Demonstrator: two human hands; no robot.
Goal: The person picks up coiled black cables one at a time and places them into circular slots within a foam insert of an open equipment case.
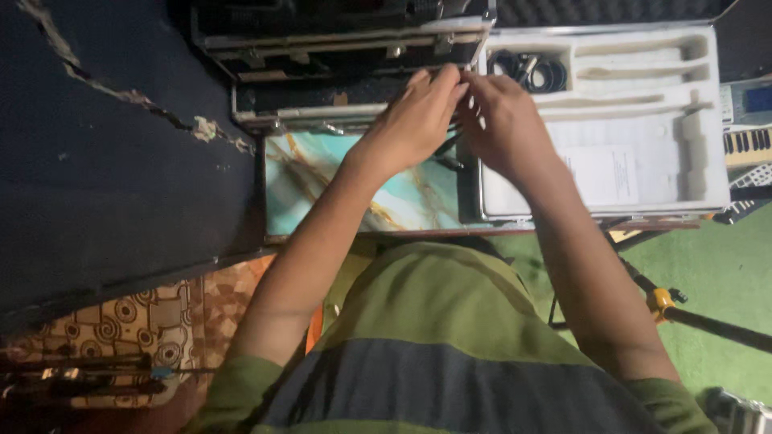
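Hands meet at the near edge of the black case (346, 48): I see left hand (414, 120) and right hand (503, 120) with fingertips pinched together on something small and dark I cannot make out. It sits straight ahead between both hands, just left of the white foam tray (643, 153), above the marbled board (322, 185); neither hand is nearer.

Both bare forearms reach forward from short green sleeves and converge toward the top of the view; the left hand (414, 120) lies back upward, wrist straight, fingers bent and drawn together at the tips; the right hand (503, 120) lies just beside it, back upward too, fingers curled downward; the fingertips of the two hands meet or nearly touch; whether either pinches anything cannot be told.
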